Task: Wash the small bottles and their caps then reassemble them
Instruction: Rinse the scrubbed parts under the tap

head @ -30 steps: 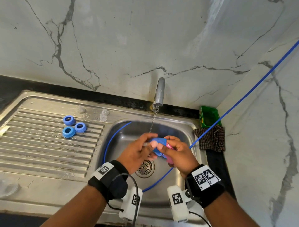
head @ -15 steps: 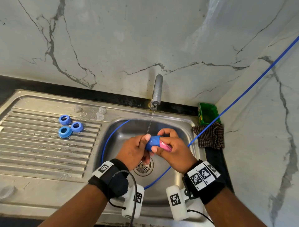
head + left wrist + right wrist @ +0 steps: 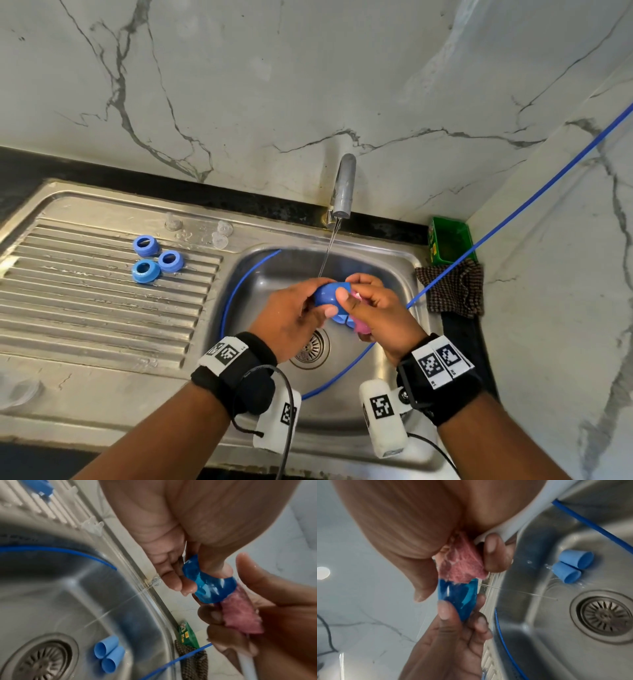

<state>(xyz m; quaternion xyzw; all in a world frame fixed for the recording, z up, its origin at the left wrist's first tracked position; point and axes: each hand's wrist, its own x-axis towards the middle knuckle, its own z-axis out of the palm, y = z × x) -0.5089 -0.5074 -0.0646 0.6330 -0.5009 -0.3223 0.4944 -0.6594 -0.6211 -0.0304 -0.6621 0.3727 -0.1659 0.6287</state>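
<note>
Over the sink basin, under the thin tap stream, my left hand (image 3: 317,301) grips a small translucent blue bottle (image 3: 327,294) by its closed end. My right hand (image 3: 356,298) holds a pink sponge brush (image 3: 361,327) on a white handle. The sponge head (image 3: 240,614) sits at the mouth of the bottle (image 3: 211,586). Two light blue tubes (image 3: 109,654) lie side by side in the basin near the drain (image 3: 606,616). Three blue ring caps (image 3: 150,260) rest on the draining board, with small clear stoppers (image 3: 219,236) behind them.
The tap (image 3: 344,186) runs at the back of the basin. A blue hose (image 3: 513,212) crosses from the right wall into the sink. A green box (image 3: 448,243) and a checked cloth (image 3: 452,287) sit at the right corner.
Both hands stay under the stream. The bottle and sponge have turned in the hands, and the pink sponge now shows below the bottle rather than beside it.
</note>
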